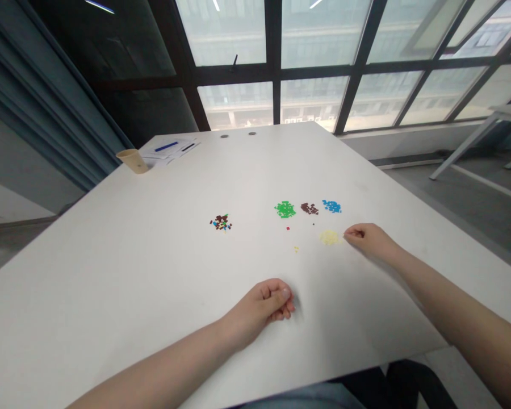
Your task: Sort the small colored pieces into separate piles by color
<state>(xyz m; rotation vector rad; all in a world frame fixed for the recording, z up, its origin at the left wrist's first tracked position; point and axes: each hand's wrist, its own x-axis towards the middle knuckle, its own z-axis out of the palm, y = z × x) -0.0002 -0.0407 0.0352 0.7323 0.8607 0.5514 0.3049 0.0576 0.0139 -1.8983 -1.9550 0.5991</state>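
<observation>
My left hand (pixel 266 307) rests on the white table (pixel 132 272) in a loose fist, and nothing shows in it. My right hand (pixel 366 237) lies further out with its fingers curled in a pinch, right beside a small yellow pile (pixel 329 237) of tiny pieces. Whether the pinch holds a piece is too small to tell. Beyond it lie a green pile (pixel 285 209), a brown pile (pixel 309 208) and a blue pile (pixel 331 206). A mixed-colour pile (pixel 221 222) sits to the left. A single red piece (pixel 288 228) and a few yellow pieces (pixel 296 249) lie loose.
A paper cup (pixel 133 161) stands at the table's far left corner, next to papers with pens (pixel 172 149). Large windows rise behind the table. Another white table (pixel 498 122) stands at the far right, across grey floor.
</observation>
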